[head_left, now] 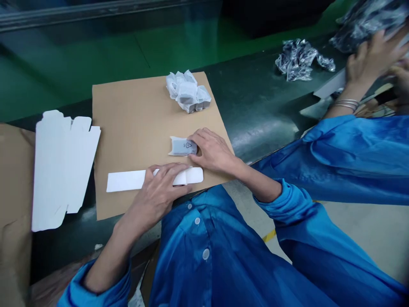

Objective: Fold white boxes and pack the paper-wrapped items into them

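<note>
Under my left hand point(162, 185) lies a long, narrow white carton point(126, 181), flat near the front edge of a brown cardboard sheet point(134, 123). The fingers of that hand curl over the carton and grip it, and its right end point(194, 175) sticks out past them. My right hand point(212, 150) pinches the right end of a small packet point(182, 146) in a thin whitish wrapper, with a dark triangle mark on it. The packet rests on the cardboard just beyond the carton; what is inside cannot be made out.
Several small white-wrapped packets point(188, 91) are heaped at the sheet's far right corner. Flattened white cartons point(60, 170) lie stacked at left, beside a brown cardboard box point(14, 213). Crumpled clear plastic point(297, 59) sits on the dark bench, near a co-worker's hand point(367, 59) at right.
</note>
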`<state>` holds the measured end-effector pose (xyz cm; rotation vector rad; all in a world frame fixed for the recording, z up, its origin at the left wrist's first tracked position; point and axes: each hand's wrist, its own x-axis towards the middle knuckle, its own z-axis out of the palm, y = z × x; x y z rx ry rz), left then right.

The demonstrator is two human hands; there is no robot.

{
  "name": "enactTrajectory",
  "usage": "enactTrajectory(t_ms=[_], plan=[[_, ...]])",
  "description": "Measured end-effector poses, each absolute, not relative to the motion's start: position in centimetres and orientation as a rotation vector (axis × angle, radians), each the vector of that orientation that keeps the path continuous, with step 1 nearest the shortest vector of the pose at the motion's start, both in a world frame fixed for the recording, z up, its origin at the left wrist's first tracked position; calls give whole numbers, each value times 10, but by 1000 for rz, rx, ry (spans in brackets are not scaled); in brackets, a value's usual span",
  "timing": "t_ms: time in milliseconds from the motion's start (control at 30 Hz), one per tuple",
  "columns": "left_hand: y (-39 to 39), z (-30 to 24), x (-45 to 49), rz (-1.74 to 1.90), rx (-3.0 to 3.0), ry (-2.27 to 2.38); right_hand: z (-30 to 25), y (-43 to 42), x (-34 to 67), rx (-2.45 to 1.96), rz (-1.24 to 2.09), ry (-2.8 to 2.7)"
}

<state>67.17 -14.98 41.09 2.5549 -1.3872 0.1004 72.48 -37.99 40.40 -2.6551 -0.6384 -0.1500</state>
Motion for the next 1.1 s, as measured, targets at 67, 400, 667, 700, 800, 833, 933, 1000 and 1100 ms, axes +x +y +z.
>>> enactTrajectory(t_ms=[67, 400, 667, 700, 800, 833, 933, 1000, 1100], plan=[[-148, 412, 673, 203, 2553, -1306, 413, -388, 712, -2538, -279, -507], [-145, 408, 675, 227, 2473, -1284, 409, -393, 671, -2410, 19, -723], [-143, 395, 666, 350, 2496, -1264, 386, -360, 653, -2477, -200, -793], [-142, 394, 665, 366, 2496, -1256, 384, -357, 649, -2411, -212, -718], [-136, 391, 663, 397, 2514, -1188, 382, -353, 645, -2260, -115, -514], [-135, 390, 663, 392, 2516, -1156, 382, -352, 646, -2230, -67, -483], [-130, 392, 663, 350, 2468, -1058, 384, -356, 655, -2182, 30, -509], [-130, 393, 665, 319, 2466, -1020, 386, -361, 662, -2186, 59, -590], [-130, 393, 666, 303, 2595, -1020, 390, -370, 664, -2248, 65, -738]])
